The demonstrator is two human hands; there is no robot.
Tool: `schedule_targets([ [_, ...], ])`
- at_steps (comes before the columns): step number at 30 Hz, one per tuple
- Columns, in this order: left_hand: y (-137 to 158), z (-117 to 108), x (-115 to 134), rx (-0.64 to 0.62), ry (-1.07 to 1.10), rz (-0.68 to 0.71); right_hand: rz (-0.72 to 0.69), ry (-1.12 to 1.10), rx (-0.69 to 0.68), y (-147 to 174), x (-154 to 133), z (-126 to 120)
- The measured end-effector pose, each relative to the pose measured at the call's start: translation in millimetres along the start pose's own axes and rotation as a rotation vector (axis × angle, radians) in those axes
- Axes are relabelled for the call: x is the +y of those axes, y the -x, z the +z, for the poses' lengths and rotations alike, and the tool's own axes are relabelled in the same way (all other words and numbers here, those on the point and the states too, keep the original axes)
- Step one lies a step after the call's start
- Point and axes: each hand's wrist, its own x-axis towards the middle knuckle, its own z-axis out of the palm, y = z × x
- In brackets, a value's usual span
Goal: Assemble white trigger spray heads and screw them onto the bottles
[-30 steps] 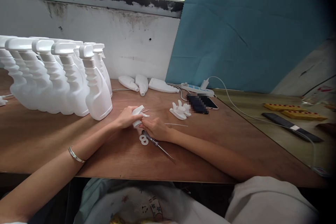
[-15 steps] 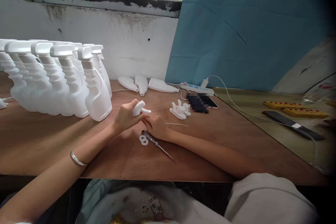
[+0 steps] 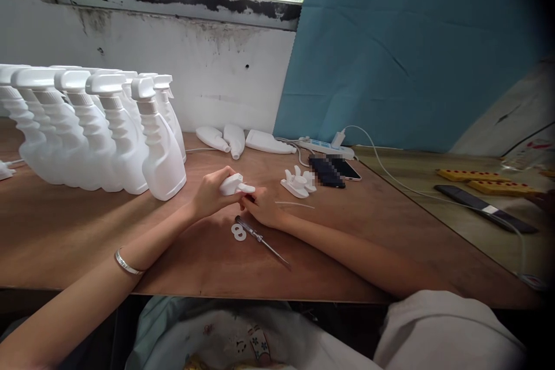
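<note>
My left hand [image 3: 213,192] is closed around a white trigger spray head [image 3: 233,185], its trigger pointing to the right. Against its lower side is my right hand [image 3: 263,206], fingers bent and pressed together; what they pinch is hidden. Just below the hands lie two overlapping white ring washers [image 3: 239,233] and a screwdriver [image 3: 262,240] with a clear handle. To the right of my right hand are a thin white tube [image 3: 295,204] and a small cluster of white plastic parts [image 3: 298,183].
Several white spray bottles [image 3: 162,156] with heads on stand at the left. Bottles without heads [image 3: 269,141] lie along the wall. Two phones [image 3: 332,169], a power strip [image 3: 327,147] and a cable are at the back right. Yellow pieces [image 3: 503,187] and a dark bar [image 3: 485,208] lie farther right.
The spray head has turned in my left hand, its trigger now lower and nearer my right hand. Both hands have shifted slightly; the view has moved a little.
</note>
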Motion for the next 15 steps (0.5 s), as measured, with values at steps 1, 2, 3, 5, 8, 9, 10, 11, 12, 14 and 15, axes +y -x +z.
schedule_targets([
  [1, 0, 1, 0, -0.023, 0.04, -0.022, -0.003, -0.008, 0.007, 0, 0, 0],
  [2, 0, 1, -1, -0.044, 0.077, -0.045, -0.006, -0.012, 0.015, 0, 1, 0],
  [3, 0, 2, -2, -0.059, 0.109, -0.069, -0.009, -0.015, 0.022, 0, 1, 0],
  [5, 0, 2, -4, -0.086, 0.164, -0.111, -0.021, -0.024, 0.03, -1, 1, 0],
  [8, 0, 3, -8, -0.149, 0.233, -0.159, -0.076, -0.05, 0.024, -2, 0, 0],
  [9, 0, 3, -9, -0.163, 0.254, -0.177, -0.094, -0.053, 0.023, -2, 0, 0],
  [10, 0, 3, -10, -0.176, 0.278, -0.198, -0.107, -0.05, 0.024, -2, 0, 0],
  [11, -1, 3, -11, -0.186, 0.308, -0.22, -0.113, -0.043, 0.027, -2, 0, 1],
  [12, -1, 3, -11, -0.197, 0.347, -0.239, -0.111, -0.033, 0.03, -2, 1, 1],
  [14, -1, 3, -13, -0.243, 0.445, -0.266, -0.105, -0.016, 0.039, -1, 2, 1],
  [15, -2, 3, -14, -0.269, 0.5, -0.274, -0.103, -0.01, 0.044, -1, 2, 2],
])
